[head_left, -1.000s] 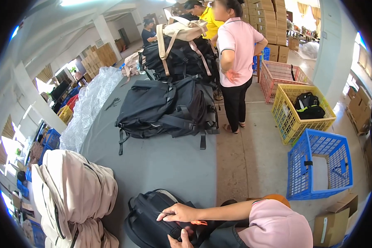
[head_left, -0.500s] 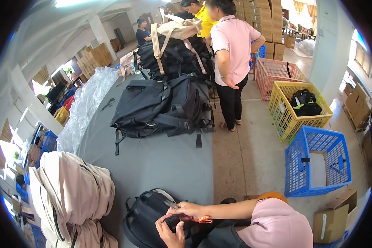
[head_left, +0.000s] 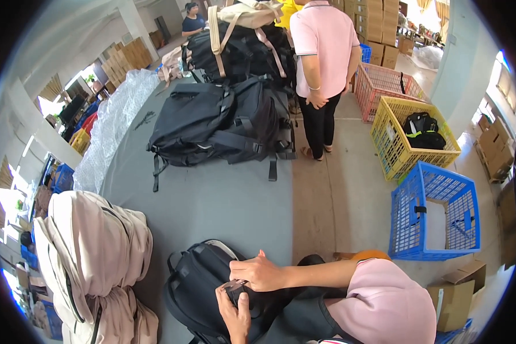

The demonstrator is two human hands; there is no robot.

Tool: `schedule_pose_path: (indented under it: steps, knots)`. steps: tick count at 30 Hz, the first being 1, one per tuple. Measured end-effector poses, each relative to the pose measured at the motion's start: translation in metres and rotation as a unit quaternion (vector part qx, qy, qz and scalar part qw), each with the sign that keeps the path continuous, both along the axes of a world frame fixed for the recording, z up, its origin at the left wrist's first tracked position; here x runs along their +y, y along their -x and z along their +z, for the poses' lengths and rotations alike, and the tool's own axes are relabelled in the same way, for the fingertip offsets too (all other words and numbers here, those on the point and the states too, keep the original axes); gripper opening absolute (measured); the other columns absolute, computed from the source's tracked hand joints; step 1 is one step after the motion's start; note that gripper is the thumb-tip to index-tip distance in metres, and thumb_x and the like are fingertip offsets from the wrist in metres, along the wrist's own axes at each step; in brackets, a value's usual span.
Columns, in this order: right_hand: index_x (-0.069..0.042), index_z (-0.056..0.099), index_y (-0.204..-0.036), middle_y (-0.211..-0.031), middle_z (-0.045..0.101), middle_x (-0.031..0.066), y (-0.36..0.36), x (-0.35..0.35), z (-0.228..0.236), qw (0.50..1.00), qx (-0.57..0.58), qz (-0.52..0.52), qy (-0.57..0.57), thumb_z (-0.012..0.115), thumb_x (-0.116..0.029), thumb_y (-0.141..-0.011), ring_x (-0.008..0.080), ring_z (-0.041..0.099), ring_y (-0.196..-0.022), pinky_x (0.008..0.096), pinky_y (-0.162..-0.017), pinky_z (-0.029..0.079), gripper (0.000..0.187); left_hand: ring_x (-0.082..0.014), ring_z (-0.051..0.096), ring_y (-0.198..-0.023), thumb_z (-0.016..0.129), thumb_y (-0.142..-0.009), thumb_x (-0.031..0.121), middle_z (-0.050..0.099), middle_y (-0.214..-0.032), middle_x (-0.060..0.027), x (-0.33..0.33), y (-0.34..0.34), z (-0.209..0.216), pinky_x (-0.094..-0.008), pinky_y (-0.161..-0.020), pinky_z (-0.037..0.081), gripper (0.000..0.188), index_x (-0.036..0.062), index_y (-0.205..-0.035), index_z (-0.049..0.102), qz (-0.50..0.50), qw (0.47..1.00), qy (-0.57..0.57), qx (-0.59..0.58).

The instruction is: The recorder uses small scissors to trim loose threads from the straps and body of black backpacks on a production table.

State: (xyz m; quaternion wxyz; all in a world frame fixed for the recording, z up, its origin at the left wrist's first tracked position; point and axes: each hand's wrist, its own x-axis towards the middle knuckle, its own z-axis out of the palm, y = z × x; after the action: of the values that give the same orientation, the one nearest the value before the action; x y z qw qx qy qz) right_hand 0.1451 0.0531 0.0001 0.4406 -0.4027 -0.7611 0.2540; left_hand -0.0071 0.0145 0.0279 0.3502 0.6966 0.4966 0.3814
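Observation:
At the near edge of the grey table, a black backpack (head_left: 198,281) lies in front of me. Above its right side my left hand (head_left: 235,315) is closed, thumb and fingers pinching a small black piece (head_left: 235,293) whose kind I cannot make out. My right hand (head_left: 259,273) is closed too, its fingertips meeting the left hand's at that piece. A small orange tip (head_left: 262,253) pokes out above the right hand; what it belongs to is hidden in the fingers.
Beige backpacks (head_left: 97,246) are stacked at the left. Black backpacks (head_left: 212,123) pile up farther along the table (head_left: 218,198), beside bubble wrap (head_left: 117,123). A person in pink (head_left: 327,46) stands beyond. Blue (head_left: 404,229) and yellow (head_left: 384,146) crates line the right floor.
My right hand has turned and risen slightly, its fingertips now at the black piece. The orange bit has shifted from its wrist side to above it. The person in pink has lowered an arm.

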Motion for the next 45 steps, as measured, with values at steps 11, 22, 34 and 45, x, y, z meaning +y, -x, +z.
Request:
schedule_pose_path:
  steps: [11,22,34,45]
  knots:
    - [-0.004,0.056,-0.077,-0.077,0.049,0.0033,-0.008,0.003,0.026,0.943,0.274,0.055,0.181,0.06,-0.008,-0.087,0.0132,0.049,-0.071,0.0247,-0.065,0.04,0.011,-0.0287,0.054,-0.101,0.062,-0.08,0.017,0.054,-0.106,-0.0143,0.01,0.006,-0.02,-0.0334,-0.09,0.041,0.036,-0.0018,-0.11,0.053,-0.006,0.994,0.076,-0.073]
    - [-0.008,0.058,-0.096,-0.084,0.052,0.0038,-0.01,-0.01,0.019,0.99,-0.028,-0.033,0.133,0.067,-0.015,-0.08,0.0181,0.057,-0.065,0.0298,-0.058,0.047,0.02,-0.0155,0.049,-0.104,0.066,-0.084,0.019,0.05,-0.112,-0.0056,0.001,0.021,-0.033,-0.0274,-0.092,0.038,0.035,-0.0001,-0.112,0.056,0.019,0.937,0.172,-0.302]
    - [-0.005,0.063,-0.092,-0.073,0.051,0.0061,0.0,-0.002,0.026,0.987,-0.137,-0.049,-0.066,0.07,-0.01,-0.072,0.0197,0.055,-0.055,0.0293,-0.05,0.044,0.021,-0.0171,0.053,-0.1,0.066,-0.082,0.013,0.051,-0.112,-0.0074,0.003,0.014,-0.03,-0.0287,-0.086,0.044,0.034,-0.0001,-0.111,0.056,0.047,0.954,0.136,-0.261]
    - [-0.006,0.064,-0.091,-0.076,0.051,0.0035,-0.008,-0.01,0.018,0.995,-0.087,-0.048,0.022,0.068,-0.01,-0.076,0.0185,0.056,-0.054,0.0298,-0.048,0.045,0.016,-0.0176,0.054,-0.098,0.068,-0.079,0.012,0.053,-0.109,-0.0073,0.002,0.013,-0.028,-0.0286,-0.086,0.044,0.035,0.0009,-0.111,0.057,0.051,0.966,0.122,-0.223]
